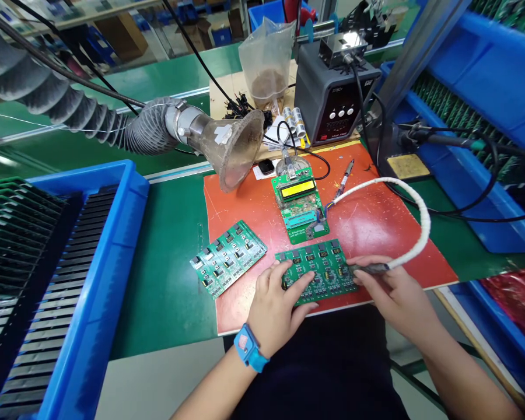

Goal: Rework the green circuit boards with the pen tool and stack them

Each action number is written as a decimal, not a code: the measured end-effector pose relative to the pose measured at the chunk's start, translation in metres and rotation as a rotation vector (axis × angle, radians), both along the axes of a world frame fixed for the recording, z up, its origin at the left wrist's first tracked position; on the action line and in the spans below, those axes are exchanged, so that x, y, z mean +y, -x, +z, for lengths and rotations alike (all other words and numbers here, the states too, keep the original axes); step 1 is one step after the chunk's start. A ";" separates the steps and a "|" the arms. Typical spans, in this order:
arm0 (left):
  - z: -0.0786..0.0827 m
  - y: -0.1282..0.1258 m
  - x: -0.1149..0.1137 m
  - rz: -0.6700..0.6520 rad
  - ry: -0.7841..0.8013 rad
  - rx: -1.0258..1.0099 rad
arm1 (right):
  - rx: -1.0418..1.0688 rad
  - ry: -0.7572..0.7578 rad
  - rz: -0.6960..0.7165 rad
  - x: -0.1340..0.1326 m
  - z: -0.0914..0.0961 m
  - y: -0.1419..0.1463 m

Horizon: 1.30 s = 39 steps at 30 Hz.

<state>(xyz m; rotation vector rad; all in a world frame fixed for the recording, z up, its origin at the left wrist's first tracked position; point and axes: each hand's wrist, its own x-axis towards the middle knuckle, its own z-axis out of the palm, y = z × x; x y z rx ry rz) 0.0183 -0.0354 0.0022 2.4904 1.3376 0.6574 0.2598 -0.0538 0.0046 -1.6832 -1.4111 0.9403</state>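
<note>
From the head view, the left hand (275,309) rests on a green circuit board (317,271), its left fingers (295,284) spread wide and flat across the board, which lies on an orange mat (376,233). The right hand (396,291) sits at the board's right edge, its right fingers (371,281) curled narrowly around a dark probe (370,269). Its white cable (406,192) arcs toward a tester board (300,204). A second board (227,259) lies left, straddling the mat's edge.

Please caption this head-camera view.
Left hand steadies a green circuit board; right hand holds a grey tool on a white-sheathed cable.
</note>
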 end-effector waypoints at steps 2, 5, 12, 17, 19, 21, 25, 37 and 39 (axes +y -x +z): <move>-0.001 0.002 0.000 0.001 0.005 -0.040 | 0.000 -0.005 0.001 0.000 0.000 0.000; -0.002 0.007 0.002 -0.015 0.027 -0.097 | 0.004 -0.007 0.008 0.000 -0.001 0.000; -0.004 0.014 0.004 -0.070 -0.017 -0.098 | 0.000 -0.013 -0.012 0.001 -0.001 0.002; -0.003 0.013 0.003 -0.066 -0.044 -0.093 | -0.033 -0.070 -0.018 0.003 0.000 0.005; -0.002 0.013 0.003 -0.059 -0.041 -0.109 | -0.042 -0.070 -0.005 0.003 0.001 0.005; -0.002 0.013 0.003 -0.052 -0.039 -0.120 | -0.036 -0.058 0.008 0.003 0.002 0.004; -0.001 0.012 0.003 -0.043 -0.043 -0.126 | -0.005 -0.027 0.031 0.003 0.003 0.001; -0.005 0.012 0.002 -0.025 -0.006 -0.157 | -0.001 -0.004 0.019 0.003 0.002 0.001; -0.005 0.012 0.001 -0.016 0.001 -0.188 | 0.000 -0.015 0.022 0.003 0.002 0.001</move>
